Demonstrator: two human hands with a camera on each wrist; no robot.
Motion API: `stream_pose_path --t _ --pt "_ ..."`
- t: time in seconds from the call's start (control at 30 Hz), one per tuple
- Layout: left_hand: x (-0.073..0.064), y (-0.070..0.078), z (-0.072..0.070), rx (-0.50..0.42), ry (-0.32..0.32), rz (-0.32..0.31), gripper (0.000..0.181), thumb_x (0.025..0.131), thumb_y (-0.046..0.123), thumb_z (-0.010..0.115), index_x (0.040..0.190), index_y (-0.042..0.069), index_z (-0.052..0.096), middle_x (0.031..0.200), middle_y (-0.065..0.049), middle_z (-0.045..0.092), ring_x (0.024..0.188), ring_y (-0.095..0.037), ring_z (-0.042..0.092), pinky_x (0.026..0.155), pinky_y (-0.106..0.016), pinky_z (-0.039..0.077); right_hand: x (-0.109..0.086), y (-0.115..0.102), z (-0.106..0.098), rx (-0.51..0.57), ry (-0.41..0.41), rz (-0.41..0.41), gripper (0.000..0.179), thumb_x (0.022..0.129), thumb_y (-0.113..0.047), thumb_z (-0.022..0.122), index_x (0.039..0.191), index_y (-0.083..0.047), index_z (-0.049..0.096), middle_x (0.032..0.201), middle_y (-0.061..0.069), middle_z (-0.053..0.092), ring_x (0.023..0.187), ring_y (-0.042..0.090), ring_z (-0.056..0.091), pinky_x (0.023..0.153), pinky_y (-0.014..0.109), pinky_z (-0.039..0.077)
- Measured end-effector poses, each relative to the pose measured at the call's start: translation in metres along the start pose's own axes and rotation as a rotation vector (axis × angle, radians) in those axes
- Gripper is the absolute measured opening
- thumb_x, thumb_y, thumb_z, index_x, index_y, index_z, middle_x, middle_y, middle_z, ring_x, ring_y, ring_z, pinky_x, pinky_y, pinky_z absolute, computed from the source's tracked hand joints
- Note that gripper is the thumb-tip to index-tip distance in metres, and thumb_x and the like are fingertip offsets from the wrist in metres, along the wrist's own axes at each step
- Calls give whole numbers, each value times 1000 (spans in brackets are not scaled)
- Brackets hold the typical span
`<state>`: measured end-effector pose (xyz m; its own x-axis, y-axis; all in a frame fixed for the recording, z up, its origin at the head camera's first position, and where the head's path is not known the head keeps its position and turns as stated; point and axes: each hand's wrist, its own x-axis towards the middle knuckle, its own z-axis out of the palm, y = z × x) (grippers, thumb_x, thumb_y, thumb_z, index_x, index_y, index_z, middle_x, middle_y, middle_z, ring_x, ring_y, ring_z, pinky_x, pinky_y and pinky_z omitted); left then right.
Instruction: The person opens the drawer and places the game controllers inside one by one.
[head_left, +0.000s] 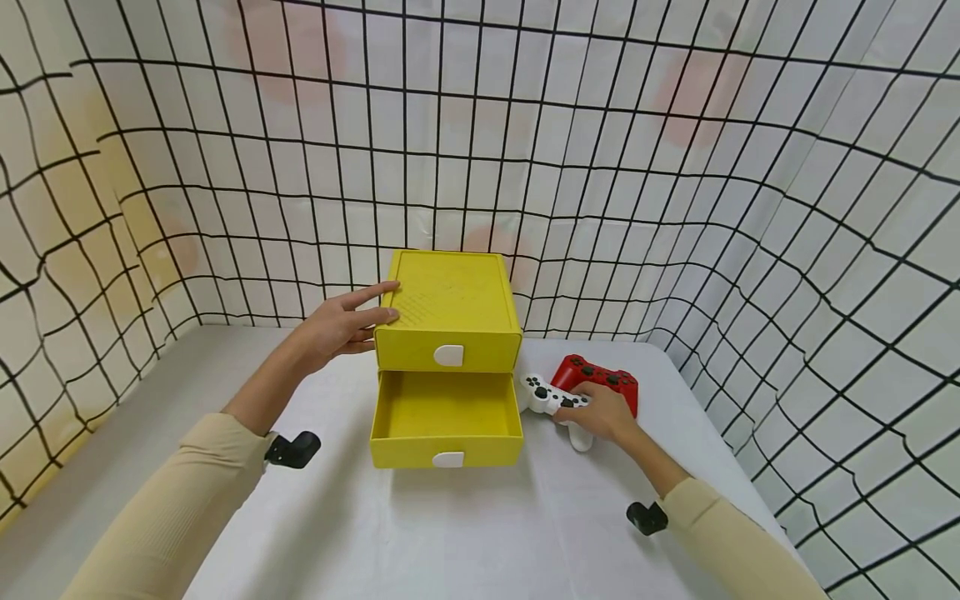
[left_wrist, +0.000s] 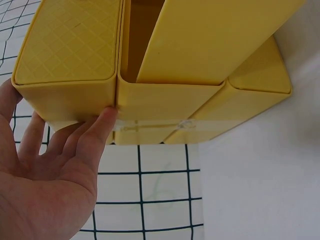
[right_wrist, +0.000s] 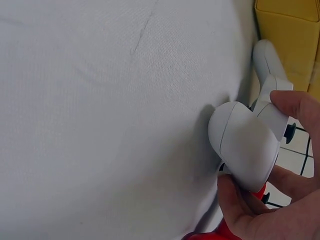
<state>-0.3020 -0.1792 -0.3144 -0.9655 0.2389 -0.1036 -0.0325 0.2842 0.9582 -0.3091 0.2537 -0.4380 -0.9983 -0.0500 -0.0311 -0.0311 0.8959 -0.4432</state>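
A yellow drawer unit (head_left: 457,292) stands at the middle of the table, one lower drawer (head_left: 447,450) pulled out with its bare inside showing. My left hand (head_left: 341,327) rests against the unit's upper left side, thumb and fingertips at the top edge and side wall. To the right of the unit, my right hand (head_left: 600,411) grips a white game controller (right_wrist: 245,140) by one end, thumb on one face and fingers round the other. Behind it lies a red game controller (head_left: 618,382), partly covered by the white one and the hand.
Black wire grid panels (head_left: 465,125) over white sheeting enclose the back and sides. A white cloth (head_left: 480,533) covers the table. The open drawer juts toward the front, close beside the white controller.
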Motion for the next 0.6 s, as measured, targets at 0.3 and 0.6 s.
stream_pose_path --t 0.3,0.6 --pt "0 0 0 3 -2 1 70 93 49 71 155 42 39 150 -8 53 124 -26 63 94 -30 58 -8 -6 -10 1 42 -8 54 79 -43 79 116 -5 69 108 12 71 94 26 60 70 32 49" --pt "-1 1 0 -13 -5 -1 70 93 48 72 155 42 40 150 -7 54 120 -21 65 92 -27 58 -17 -13 -38 -13 87 -35 58 78 -47 78 120 -7 69 119 14 71 108 32 61 82 41 49"
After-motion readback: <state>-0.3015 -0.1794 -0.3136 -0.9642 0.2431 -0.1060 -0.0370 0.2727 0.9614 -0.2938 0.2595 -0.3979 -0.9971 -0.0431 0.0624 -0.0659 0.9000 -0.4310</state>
